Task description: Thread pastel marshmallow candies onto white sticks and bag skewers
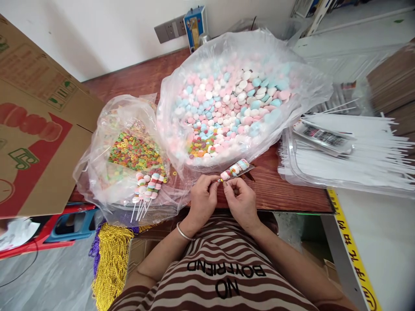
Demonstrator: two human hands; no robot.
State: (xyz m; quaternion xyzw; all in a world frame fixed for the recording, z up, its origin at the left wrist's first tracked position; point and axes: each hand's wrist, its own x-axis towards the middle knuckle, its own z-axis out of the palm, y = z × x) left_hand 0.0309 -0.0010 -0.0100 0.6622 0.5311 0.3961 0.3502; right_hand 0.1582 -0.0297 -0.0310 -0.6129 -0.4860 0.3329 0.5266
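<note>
Wrapped candy stick (234, 170) over table (275, 188), near big candy bag (259, 43) — my left fingers (210, 178) and right fingers (229, 190) clamped on gathered end. Looks like wrapper-closing step — calls for steady pinch, small twist.

Curled fingers of the right hand (241, 198) hide part of the candy skewer's lower end (223, 178). The cardboard box (35, 121) runs out of frame at left, the brown stack (394, 82) at right; print on the small packet (324, 136) is too small to read.
</note>
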